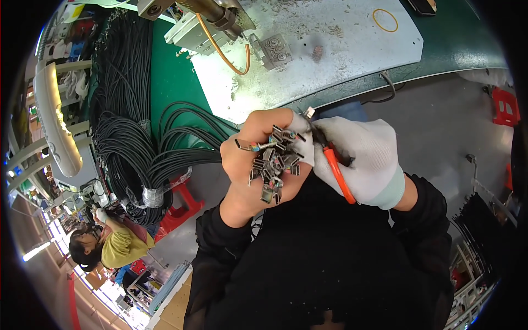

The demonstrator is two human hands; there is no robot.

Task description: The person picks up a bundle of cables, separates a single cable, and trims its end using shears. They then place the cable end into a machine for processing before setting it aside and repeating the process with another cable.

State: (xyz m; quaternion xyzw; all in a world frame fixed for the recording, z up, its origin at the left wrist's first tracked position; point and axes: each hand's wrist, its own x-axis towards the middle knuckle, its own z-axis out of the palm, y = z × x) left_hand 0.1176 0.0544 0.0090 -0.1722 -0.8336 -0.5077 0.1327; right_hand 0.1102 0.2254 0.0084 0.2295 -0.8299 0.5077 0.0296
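My left hand (242, 173), bare apart from white coverings on the fingers nearest the pliers, is closed round a bunch of black cables (190, 148). Their metal connector ends (273, 165) stick up from the fist, with coloured wires showing behind some of them. My right hand (371, 154) wears a white knitted glove and grips pliers with orange-red handles (339, 175). The plier jaws are close to the left fingertips, where one small pale connector (309, 113) pokes up. Fingers and glove partly hide the jaws, so I cannot tell whether they touch it.
A worn metal plate (330, 66) covered in scraps lies on the green bench (170, 77). A press head (220, 16) stands over a small metal block (273, 50). Thick black cable bundles (124, 71) hang at left beside a lamp (58, 121). A co-worker in yellow (125, 247) is beyond.
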